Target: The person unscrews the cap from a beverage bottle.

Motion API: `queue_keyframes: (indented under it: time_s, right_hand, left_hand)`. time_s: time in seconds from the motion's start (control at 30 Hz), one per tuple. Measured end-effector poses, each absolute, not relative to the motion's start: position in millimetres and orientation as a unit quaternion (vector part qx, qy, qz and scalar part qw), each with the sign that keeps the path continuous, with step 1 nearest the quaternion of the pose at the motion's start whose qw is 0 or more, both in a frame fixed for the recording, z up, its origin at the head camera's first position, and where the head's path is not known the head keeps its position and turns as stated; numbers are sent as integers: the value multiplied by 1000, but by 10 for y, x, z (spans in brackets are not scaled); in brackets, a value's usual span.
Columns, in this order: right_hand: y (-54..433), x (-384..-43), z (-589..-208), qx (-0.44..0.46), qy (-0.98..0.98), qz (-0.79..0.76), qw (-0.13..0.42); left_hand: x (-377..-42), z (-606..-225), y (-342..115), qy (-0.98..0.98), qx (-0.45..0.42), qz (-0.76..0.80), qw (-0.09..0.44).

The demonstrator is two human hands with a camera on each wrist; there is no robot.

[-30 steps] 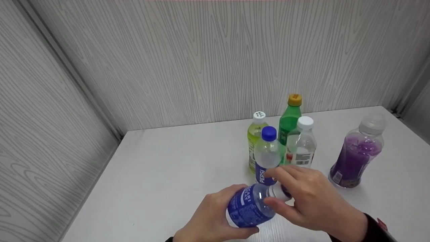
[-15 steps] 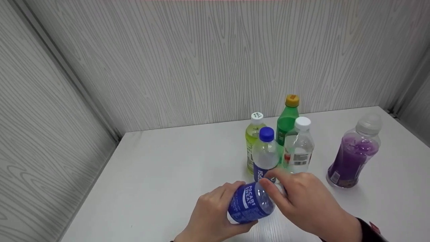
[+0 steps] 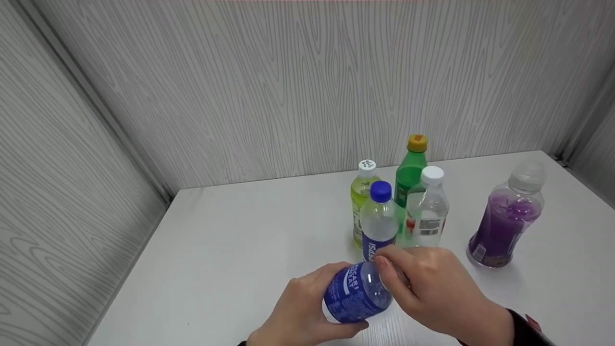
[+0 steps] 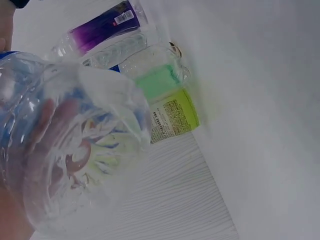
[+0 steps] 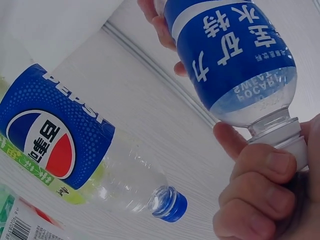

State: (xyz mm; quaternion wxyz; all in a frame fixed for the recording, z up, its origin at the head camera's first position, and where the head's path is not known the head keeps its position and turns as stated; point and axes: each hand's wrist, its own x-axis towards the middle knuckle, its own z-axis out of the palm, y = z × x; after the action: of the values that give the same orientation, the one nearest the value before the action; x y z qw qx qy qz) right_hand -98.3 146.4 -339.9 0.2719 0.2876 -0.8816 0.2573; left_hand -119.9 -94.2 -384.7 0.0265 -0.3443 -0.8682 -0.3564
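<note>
Pocari Sweat bottle (image 3: 356,294) held at a slant over the desk (image 3: 230,245), left grip (image 3: 305,300) wrapped round its label and base half, right grip (image 3: 435,286) curled snug on the neck end, basically right in front of that blue-capped Pepsi bottle (image 3: 379,223)

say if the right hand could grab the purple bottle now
Probably not yet: the right hand grips the Pocari Sweat bottle at its top, though the way to the purple bottle looks free.
</note>
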Motion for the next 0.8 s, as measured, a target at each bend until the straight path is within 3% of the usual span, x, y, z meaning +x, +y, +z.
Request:
queue_keyframes:
  time_s: [0.2, 0.5, 0.67, 0.8]
  right_hand:
    - [1490, -1011, -3393, 354, -850, 226, 318]
    - [1540, -1056, -3410, 427, -801, 219, 358]
    - [1528, -1020, -3382, 377, -832, 217, 344]
    - [1533, -962, -3356, 295, -873, 240, 304]
  left_hand:
    - [-1235, -3822, -984, -842, -340, -414, -67]
    - [-1236, -3772, -1010, -822, -334, -441, -134]
    - [-1222, -3766, -1009, -834, -325, -430, -115]
    - [-1208, -3776, -987, -859, -319, -397, -62]
